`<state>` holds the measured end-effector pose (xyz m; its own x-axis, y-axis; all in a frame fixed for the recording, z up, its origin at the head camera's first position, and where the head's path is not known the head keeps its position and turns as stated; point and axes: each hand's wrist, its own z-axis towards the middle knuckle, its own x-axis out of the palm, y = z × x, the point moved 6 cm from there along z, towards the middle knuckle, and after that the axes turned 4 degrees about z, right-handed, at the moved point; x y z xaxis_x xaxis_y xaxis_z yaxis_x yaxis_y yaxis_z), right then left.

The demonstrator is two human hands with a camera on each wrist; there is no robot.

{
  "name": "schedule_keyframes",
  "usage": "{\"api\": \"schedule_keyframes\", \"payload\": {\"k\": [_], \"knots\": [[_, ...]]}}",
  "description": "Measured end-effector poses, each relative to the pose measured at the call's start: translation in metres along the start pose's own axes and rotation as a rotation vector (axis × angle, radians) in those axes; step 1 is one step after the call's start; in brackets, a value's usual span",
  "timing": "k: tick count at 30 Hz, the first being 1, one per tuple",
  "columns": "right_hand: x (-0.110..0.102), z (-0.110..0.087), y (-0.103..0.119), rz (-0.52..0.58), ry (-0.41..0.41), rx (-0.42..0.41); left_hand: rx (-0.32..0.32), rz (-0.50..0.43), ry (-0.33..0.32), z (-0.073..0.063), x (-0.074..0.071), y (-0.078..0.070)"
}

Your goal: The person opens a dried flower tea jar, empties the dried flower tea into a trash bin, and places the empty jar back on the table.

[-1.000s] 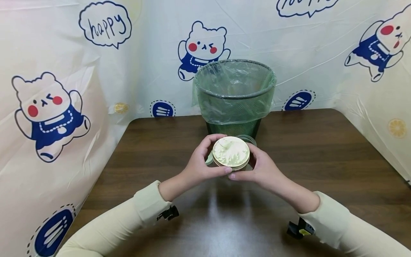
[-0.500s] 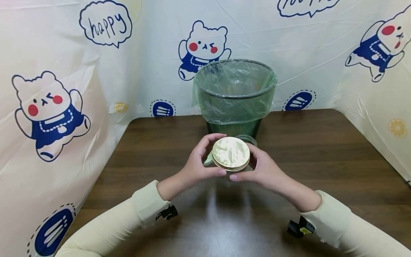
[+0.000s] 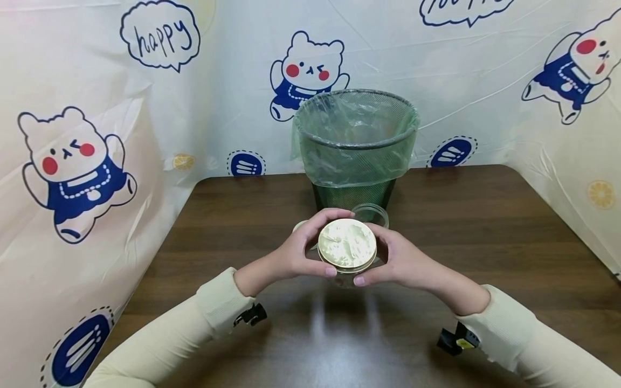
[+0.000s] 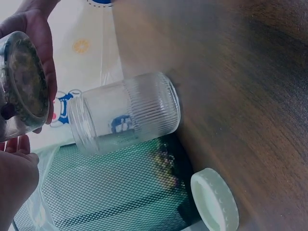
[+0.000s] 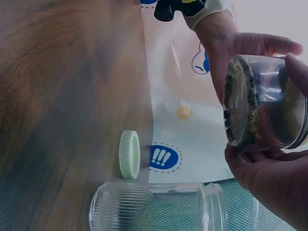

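Both hands hold a clear jar with a gold lid (image 3: 347,243) above the table. My left hand (image 3: 305,248) curls round its left side and my right hand (image 3: 405,257) grips the right side, thumbs at the front. In the right wrist view, dark and yellowish dried bits lie at the base of the clear jar (image 5: 257,103); their kind is unclear. Behind it, an uncovered ribbed glass jar (image 4: 127,113) stands upright on the table, mostly hidden by my hands in the head view. A pale green lid (image 4: 214,202) lies to its left.
A mesh waste bin (image 3: 354,167) lined with a green bag stands at the back of the brown wooden table (image 3: 233,226). A printed white cloth (image 3: 233,97) hangs behind and along both sides.
Both hands have brought the gold-lidded jar slightly down and closer to me. More of the ribbed glass jar's mouth shows behind it, and the lid's reflection has shifted.
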<state>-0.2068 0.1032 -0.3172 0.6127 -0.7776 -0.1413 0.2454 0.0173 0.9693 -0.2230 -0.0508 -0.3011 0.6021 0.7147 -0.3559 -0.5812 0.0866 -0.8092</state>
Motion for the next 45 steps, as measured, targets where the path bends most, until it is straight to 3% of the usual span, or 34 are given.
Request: {"api": "schedule_keyframes", "payload": {"k": [10,25,37,45], "knots": [[-0.001,-0.001,-0.001,-0.012,-0.007,-0.021,-0.018,0.039,-0.003,0.0,0.002,0.005],[-0.002,-0.001,-0.002,-0.023,-0.141,0.017,-0.039,0.077,-0.2,-0.001,0.002,0.005],[-0.008,-0.003,-0.004,-0.054,-0.164,0.048,-0.007,0.063,-0.257,0.003,-0.007,-0.003],[-0.019,-0.01,0.004,-0.046,-0.18,0.033,-0.023,0.061,-0.311,-0.004,-0.02,-0.002]]}}
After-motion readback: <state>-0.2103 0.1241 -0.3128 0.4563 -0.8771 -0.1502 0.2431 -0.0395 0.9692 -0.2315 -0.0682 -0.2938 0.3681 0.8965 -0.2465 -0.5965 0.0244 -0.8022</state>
